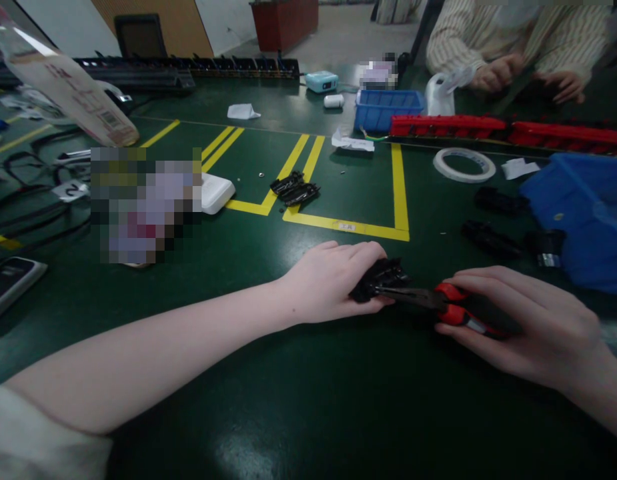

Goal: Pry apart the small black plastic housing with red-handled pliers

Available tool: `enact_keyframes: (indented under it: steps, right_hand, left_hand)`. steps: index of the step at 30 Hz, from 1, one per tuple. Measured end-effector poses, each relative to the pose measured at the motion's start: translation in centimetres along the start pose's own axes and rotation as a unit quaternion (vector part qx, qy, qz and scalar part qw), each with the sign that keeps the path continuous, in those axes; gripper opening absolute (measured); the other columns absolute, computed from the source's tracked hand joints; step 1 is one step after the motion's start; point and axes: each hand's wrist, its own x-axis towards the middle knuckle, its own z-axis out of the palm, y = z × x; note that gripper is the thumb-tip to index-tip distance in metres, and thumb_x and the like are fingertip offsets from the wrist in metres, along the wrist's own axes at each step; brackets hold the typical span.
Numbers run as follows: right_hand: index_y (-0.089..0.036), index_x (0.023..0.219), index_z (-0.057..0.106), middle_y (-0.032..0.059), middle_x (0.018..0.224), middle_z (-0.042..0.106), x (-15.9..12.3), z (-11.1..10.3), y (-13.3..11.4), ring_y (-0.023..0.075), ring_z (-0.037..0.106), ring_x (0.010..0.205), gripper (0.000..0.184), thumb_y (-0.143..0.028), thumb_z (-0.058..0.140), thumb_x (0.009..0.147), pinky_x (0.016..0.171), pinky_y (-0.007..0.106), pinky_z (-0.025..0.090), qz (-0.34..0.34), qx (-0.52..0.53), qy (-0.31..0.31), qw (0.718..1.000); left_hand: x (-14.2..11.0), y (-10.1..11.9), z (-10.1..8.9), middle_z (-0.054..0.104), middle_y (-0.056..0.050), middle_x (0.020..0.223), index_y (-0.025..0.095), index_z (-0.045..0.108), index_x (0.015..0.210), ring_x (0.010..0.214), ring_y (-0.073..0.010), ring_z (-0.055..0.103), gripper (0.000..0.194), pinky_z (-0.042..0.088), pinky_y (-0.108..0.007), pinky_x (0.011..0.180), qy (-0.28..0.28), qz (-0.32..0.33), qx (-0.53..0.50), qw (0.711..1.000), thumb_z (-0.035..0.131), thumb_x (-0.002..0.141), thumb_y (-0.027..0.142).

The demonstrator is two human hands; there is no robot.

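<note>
My left hand (333, 280) is closed around a black plastic part (381, 277) just above the green table. In my right hand (533, 320) is a pair of needle-nose pliers (451, 303) with red grips. Their long jaws reach left to the black part and seem to touch it; whether they pinch anything cannot be made out. A small cluster of similar black parts (295, 189) lies beyond my left hand on the yellow tape lines. More black pieces (491, 239) lie past my right hand.
A large blue bin (583, 220) stands at the right, with a tape roll (463, 165) nearby. Farther back are a small blue basket (388, 110) and red strips (448, 125). Cables (28, 180), a bottle (73, 93) and a white case (215, 193) occupy the left. Across the table sits another person.
</note>
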Motion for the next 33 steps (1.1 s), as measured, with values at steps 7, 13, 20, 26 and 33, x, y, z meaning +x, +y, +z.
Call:
enact_keyframes:
  steps: [7,13,20,26,33]
  right_hand:
    - [-0.016,0.109,0.054,0.0117,0.091,0.064,-0.1,0.1,0.0,0.0223,0.065,0.078,0.036,-0.038,0.062,0.083,0.061,0.035,0.055,0.001,0.007,-0.013,1.000]
    - [-0.017,0.108,0.055,0.0109,0.091,0.064,-0.1,-0.1,0.0,0.0221,0.064,0.076,0.033,-0.037,0.062,0.083,0.059,0.034,0.054,-0.004,0.001,-0.022,1.000]
    - [-0.017,0.107,0.056,0.0127,0.090,0.065,0.0,-0.4,0.4,0.0243,0.064,0.073,0.031,-0.035,0.062,0.082,0.057,0.037,0.053,-0.024,-0.038,-0.036,0.998]
    - [-0.016,0.107,0.054,0.0137,0.089,0.065,0.1,0.0,0.2,0.0253,0.064,0.073,0.031,-0.036,0.060,0.084,0.058,0.038,0.053,-0.029,-0.045,-0.039,0.998]
    - [-0.013,0.104,0.055,0.0117,0.087,0.064,0.1,-0.3,0.3,0.0209,0.063,0.073,0.035,-0.038,0.063,0.082,0.059,0.032,0.051,-0.033,-0.039,-0.029,0.998]
  left_hand:
    - [0.1,0.1,0.0,0.069,-0.003,0.096,0.016,0.050,0.105,0.082,-0.0190,0.065,0.036,0.044,-0.031,0.071,-0.011,0.002,0.006,1.000,0.058,0.087,0.046]
    - [0.0,-0.1,0.4,0.068,-0.003,0.093,0.016,0.051,0.106,0.085,-0.0195,0.066,0.039,0.042,-0.030,0.072,-0.010,0.017,0.035,0.999,0.055,0.089,0.051]
    - [0.2,-0.4,0.6,0.069,-0.004,0.097,0.016,0.050,0.111,0.087,-0.0207,0.066,0.049,0.043,-0.031,0.075,-0.027,0.005,0.016,1.000,0.059,0.085,0.056]
    - [0.3,-0.7,0.2,0.067,-0.005,0.113,0.016,0.046,0.122,0.093,-0.0184,0.065,0.048,0.046,-0.029,0.078,-0.040,0.010,-0.075,0.996,0.066,0.085,0.040]
    - [0.4,-0.7,-0.4,0.064,-0.005,0.119,0.016,0.046,0.126,0.099,-0.0183,0.065,0.051,0.049,-0.029,0.081,-0.059,-0.002,-0.202,0.978,0.068,0.083,0.033]
